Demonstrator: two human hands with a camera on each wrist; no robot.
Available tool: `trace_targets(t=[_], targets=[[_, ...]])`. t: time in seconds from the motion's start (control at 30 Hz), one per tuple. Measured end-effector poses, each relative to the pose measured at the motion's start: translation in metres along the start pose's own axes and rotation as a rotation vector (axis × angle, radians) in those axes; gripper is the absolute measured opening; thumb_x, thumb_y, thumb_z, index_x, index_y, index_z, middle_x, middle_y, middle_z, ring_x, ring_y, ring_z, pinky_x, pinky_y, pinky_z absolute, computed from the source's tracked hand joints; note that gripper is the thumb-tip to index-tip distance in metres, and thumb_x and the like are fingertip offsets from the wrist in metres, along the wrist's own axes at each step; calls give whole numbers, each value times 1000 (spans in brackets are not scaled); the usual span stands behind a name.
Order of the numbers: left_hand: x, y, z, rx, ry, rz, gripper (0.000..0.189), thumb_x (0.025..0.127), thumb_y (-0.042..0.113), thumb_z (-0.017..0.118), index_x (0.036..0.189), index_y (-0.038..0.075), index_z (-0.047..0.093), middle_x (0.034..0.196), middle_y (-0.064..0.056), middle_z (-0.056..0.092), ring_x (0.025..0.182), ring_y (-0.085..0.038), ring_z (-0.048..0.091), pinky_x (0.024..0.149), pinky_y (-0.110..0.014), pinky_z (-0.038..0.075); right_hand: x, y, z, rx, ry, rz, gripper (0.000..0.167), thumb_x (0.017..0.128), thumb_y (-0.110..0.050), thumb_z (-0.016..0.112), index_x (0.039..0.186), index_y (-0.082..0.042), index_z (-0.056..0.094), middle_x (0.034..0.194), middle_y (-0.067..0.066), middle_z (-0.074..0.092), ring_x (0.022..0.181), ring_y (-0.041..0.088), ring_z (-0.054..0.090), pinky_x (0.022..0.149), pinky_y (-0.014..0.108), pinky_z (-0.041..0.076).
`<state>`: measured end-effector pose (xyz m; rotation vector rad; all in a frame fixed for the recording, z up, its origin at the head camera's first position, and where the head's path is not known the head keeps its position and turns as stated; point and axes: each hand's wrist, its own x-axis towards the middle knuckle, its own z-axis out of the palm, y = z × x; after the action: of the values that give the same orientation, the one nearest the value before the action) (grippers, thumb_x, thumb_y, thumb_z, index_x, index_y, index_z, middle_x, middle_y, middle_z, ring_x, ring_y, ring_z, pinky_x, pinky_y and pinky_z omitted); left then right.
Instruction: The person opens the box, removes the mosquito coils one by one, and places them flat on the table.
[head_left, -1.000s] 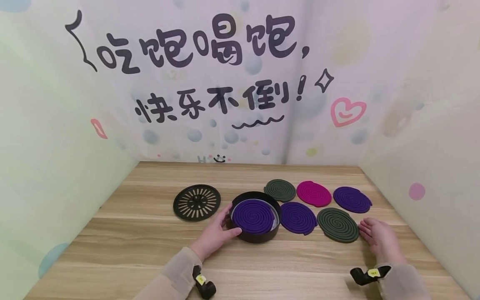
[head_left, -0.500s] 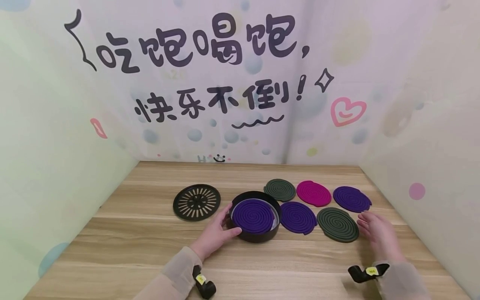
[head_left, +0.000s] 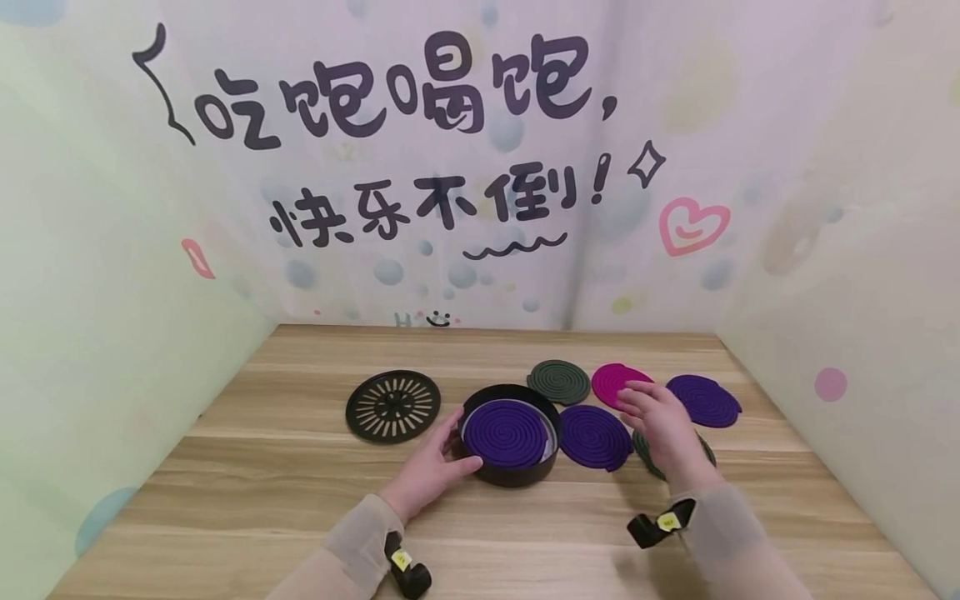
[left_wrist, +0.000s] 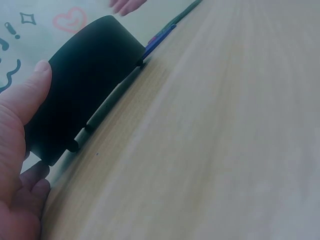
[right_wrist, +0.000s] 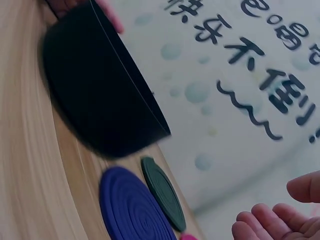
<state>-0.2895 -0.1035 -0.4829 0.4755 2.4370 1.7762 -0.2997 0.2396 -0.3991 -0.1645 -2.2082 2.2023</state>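
My left hand (head_left: pixel 427 471) holds the left side of a round black mosquito coil holder (head_left: pixel 517 477), thumb at the front and fingers behind. A purple mosquito coil (head_left: pixel 504 432) lies flat inside it, over a pale lining. In the left wrist view the thumb (left_wrist: pixel 37 82) presses the holder's wall, while other fingertips sit by its base. My right hand (head_left: pixel 669 429), fingers loosely bent and holding nothing, is raised over a dark green coil (head_left: pixel 647 458), partly covering it. Its fingertips overlap a pink coil (head_left: pixel 609 383) in the head view.
Right of the holder lies another purple coil (head_left: pixel 596 436). Behind are a green coil (head_left: pixel 558 382) and, at far right, a further purple coil (head_left: pixel 703 400). A slotted black lid (head_left: pixel 393 405) rests on the wooden table (head_left: pixel 262 483) at left. Walls enclose the back and sides.
My right hand has lifted from beside the near green coil and moved left, now over that coil. The left hand and the holder have stayed in place.
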Motion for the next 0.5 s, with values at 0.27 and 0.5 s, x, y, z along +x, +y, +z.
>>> trace_targets(t=[0.27, 0.5], targets=[[0, 0, 0, 6, 2, -5, 88, 83, 33, 76, 153, 14, 26, 153, -22, 27, 135, -42, 34, 109, -50, 32, 9, 3, 54, -27, -94, -29, 45, 101, -11, 47, 137, 11, 34, 133, 28, 45, 122, 36, 50, 106, 44, 40], [1, -1, 1, 9, 1, -4, 88, 83, 33, 76, 153, 13, 25, 152, -23, 27, 135, -43, 34, 109, -50, 33, 18, 12, 87, -109, -131, -26, 40, 98, -10, 52, 133, 7, 42, 132, 27, 48, 121, 36, 50, 104, 46, 41]])
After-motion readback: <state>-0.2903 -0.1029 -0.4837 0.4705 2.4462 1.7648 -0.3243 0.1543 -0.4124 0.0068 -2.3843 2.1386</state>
